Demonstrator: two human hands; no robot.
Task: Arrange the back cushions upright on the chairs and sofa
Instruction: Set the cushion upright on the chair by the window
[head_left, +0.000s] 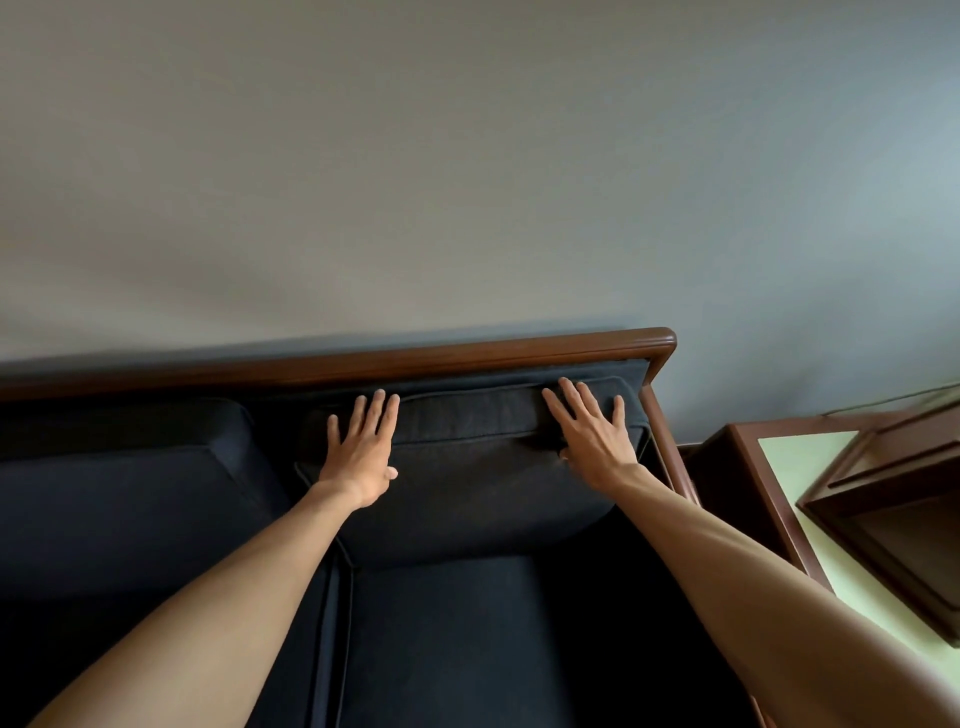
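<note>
Left hand (363, 452) and right hand (592, 431) are both pressing flat, fingers spread, nothing gripped — palms lying on the dark back cushion (478, 467) at the right end of the sofa (441, 356), under its wooden top rail. The cushion is looking soft, bulky and fairly light; best held by its top corners. Two back cushions are showing — the second cushion (119, 483) is sitting to the left. One side table (769, 467) is standing past the right arm.
</note>
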